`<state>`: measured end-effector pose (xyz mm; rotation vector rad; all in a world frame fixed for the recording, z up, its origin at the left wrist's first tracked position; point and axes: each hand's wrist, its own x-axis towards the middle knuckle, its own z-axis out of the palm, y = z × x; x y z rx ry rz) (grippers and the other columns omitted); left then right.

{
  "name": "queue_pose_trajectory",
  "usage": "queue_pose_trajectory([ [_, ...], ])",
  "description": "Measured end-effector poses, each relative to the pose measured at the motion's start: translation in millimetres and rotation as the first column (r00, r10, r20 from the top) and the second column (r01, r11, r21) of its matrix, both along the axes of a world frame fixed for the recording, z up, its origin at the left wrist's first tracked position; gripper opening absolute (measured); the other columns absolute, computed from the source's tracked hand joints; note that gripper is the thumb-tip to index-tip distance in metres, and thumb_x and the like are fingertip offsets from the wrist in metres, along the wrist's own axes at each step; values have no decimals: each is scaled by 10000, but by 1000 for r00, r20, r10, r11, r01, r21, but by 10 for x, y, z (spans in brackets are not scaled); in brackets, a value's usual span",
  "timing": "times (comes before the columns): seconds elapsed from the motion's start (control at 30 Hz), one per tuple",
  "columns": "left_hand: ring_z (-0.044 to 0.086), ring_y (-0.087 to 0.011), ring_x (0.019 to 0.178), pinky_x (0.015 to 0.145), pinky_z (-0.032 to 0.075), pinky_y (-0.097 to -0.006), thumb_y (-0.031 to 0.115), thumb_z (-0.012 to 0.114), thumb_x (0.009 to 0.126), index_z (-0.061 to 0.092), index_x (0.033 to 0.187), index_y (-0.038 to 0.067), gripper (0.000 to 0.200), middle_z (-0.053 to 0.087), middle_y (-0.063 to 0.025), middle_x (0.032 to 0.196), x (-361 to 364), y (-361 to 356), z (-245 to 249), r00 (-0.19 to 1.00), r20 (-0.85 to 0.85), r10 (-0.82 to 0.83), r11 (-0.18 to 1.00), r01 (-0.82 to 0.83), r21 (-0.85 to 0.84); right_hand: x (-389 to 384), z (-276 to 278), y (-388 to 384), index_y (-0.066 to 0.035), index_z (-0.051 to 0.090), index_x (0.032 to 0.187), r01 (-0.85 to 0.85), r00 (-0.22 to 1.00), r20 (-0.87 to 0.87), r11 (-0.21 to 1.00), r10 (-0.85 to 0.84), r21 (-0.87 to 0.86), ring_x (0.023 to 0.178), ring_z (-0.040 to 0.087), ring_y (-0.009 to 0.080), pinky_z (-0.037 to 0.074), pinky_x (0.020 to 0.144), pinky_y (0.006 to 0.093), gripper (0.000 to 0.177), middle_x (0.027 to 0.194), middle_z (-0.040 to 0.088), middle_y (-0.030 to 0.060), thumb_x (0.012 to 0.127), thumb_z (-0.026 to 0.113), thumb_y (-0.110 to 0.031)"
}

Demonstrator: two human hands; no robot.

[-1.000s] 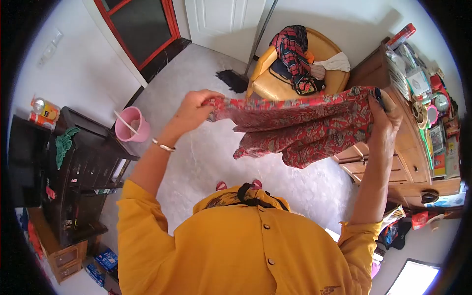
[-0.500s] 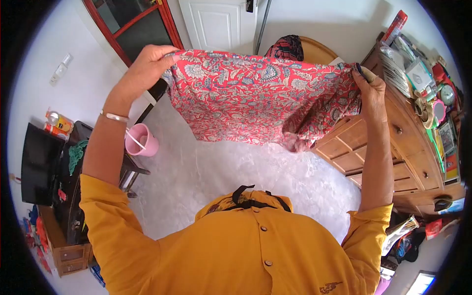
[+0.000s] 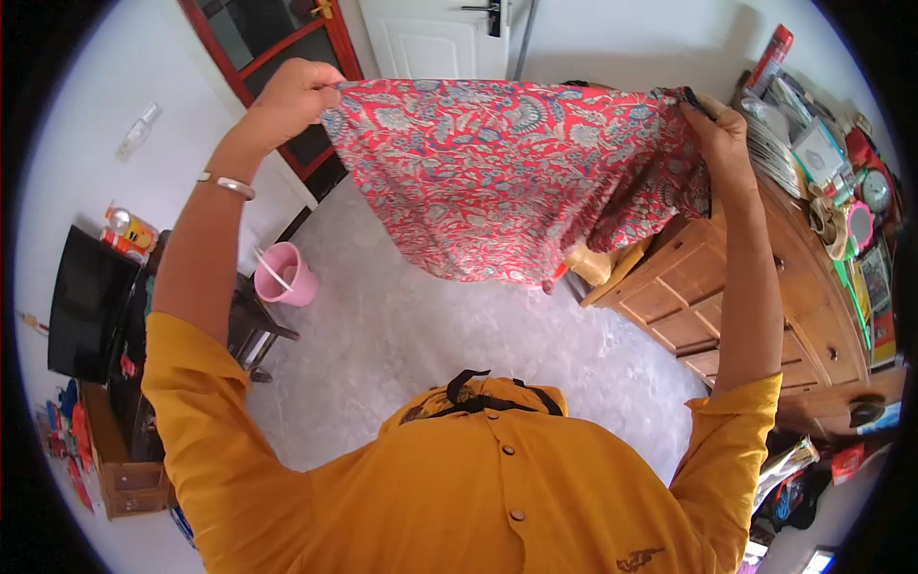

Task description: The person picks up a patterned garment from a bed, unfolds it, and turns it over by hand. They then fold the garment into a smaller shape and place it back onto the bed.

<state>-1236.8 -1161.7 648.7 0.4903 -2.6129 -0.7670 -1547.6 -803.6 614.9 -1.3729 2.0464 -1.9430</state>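
A red cloth [image 3: 497,172] with a grey-white floral pattern hangs stretched out in front of me at arm's length. My left hand [image 3: 298,99] pinches its upper left corner between thumb and fingers. At the upper right corner, my right hand [image 3: 721,136] is closed on the cloth, where a dark edge shows by the thumb. The top edge runs nearly straight between both hands. Below it the fabric falls loosely, bunched into folds on the right, and its lower edge hangs above the grey floor [image 3: 411,344].
On the left stand a pink bucket [image 3: 285,275] with a white handle and a black screen [image 3: 91,306]. A wooden cabinet [image 3: 727,287] with many small things on top lines the right side. A white door [image 3: 435,38] is at the back.
Both hands have risen slightly in view with the cloth, and its top edge is pulled straighter. The lower right part has swung, uncovering a tan object by the cabinet.
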Motion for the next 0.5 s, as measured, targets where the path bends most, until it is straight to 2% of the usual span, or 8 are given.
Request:
queue_pose_trajectory([
  [0.1, 508, -76, 606, 532, 412, -248, 87, 575, 795, 655, 860, -9, 142, 576, -18, 673, 65, -159, -154, 1000, 3, -24, 999, 24, -39, 45, 71, -21, 3, 668, 1010, -52, 981, 184, 998, 57, -29, 767, 582, 68, 456, 700, 218, 189, 874, 661, -3, 855, 586, -67],
  [0.17, 451, -65, 549, 480, 366, -249, 76, 597, 794, 649, 840, -5, 106, 537, 2, 638, 97, -166, -255, 997, -47, -64, 995, 60, -74, 85, 100, -70, -1, 669, 1011, -42, 983, 176, 998, 49, -43, 775, 590, 74, 460, 705, 220, 188, 888, 664, 4, 858, 583, -69],
  [0.3, 430, -77, 493, 449, 335, -254, 72, 595, 807, 639, 817, -11, 95, 506, -2, 602, 84, -160, -377, 996, 85, 11, 998, -15, 56, 69, 130, -167, -12, 675, 1009, 18, 990, 142, 999, -13, -33, 784, 586, 78, 452, 716, 223, 183, 901, 664, -3, 862, 591, -83],
  [0.43, 446, -66, 500, 444, 339, -241, 82, 585, 830, 641, 834, 0, 99, 518, -1, 611, 113, -69, -441, 991, 126, 51, 987, -69, 146, 21, 144, -222, -21, 682, 1001, 125, 987, 96, 992, -126, 14, 812, 579, 79, 441, 741, 227, 178, 902, 661, -10, 858, 600, -87],
  [0.5, 468, -61, 512, 449, 363, -234, 83, 579, 840, 641, 847, 6, 100, 532, -1, 622, 115, -57, -467, 989, 133, 61, 969, -91, 229, -25, 187, -197, -23, 676, 1015, 71, 991, 108, 993, -81, 90, 813, 578, 81, 441, 742, 228, 189, 909, 659, -8, 855, 602, -90],
])
